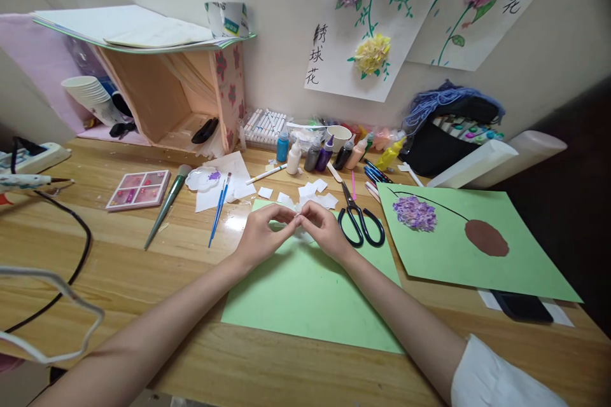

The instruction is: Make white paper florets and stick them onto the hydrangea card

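Observation:
My left hand (267, 232) and my right hand (322, 227) meet fingertip to fingertip above a green paper sheet (310, 299). Both are closed in a pinch around a small white piece of paper (298, 208), mostly hidden by the fingers. Several cut white paper squares (312, 189) lie just beyond the fingertips. Black-handled scissors (360, 219) rest right beside my right hand, partly on the green sheet. Two thin blue paintbrushes (218, 213) lie to the left of my left hand.
Paint bottles (325, 154) stand behind the paper squares. Rightward lies a green sheet with a purple flower (414, 213) and a brown oval. At left are a makeup brush (169, 203), a pink palette (138, 190), a glue gun (28, 182) and its cable. An open box (231, 92) stands behind.

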### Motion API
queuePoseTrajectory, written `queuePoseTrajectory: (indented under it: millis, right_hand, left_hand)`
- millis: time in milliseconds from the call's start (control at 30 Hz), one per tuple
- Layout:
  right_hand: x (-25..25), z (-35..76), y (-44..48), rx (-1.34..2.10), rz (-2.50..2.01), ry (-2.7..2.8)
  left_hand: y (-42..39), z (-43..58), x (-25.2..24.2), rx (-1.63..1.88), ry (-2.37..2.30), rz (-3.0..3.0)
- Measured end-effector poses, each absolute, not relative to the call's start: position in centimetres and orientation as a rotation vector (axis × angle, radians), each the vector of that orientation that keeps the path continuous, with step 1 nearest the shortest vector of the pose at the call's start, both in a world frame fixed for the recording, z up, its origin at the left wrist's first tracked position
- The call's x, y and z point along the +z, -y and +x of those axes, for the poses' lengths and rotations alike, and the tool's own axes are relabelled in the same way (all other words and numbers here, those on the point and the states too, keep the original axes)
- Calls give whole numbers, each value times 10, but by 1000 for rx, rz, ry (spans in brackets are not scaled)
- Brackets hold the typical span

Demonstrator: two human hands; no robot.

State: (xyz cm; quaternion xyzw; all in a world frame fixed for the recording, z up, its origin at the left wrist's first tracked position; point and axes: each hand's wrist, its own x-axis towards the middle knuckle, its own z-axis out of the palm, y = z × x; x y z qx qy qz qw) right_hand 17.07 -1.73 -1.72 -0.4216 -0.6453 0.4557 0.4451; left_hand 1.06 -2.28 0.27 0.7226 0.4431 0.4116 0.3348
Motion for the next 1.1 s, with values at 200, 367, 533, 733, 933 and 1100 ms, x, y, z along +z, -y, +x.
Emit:
queuePoseTrajectory:
  millis: [200, 367, 533, 733, 933, 1100]
  right_hand:
    - [-16, 171, 18, 1129, -1066, 1620]
    - [-16, 171, 18, 1112, -1072, 1628]
    - [-17, 171, 17, 1107, -1051, 1607]
    - [-19, 172, 16, 1033, -1052, 1604]
    - [-18, 175, 16, 910, -1016, 1629]
    - [-17, 177, 18, 759, -1013, 1626]
  left_hand:
    - [23, 9, 3, 1086, -1163, 1922]
    - [21, 9, 4, 1084, -1216, 1893]
    - [15, 7, 2, 1134, -1310, 1752]
    - [9, 3, 4, 1134, -1376, 1673]
    - [5, -1, 1, 980, -1384, 1811]
    - [7, -3, -1, 789, -1491, 2193]
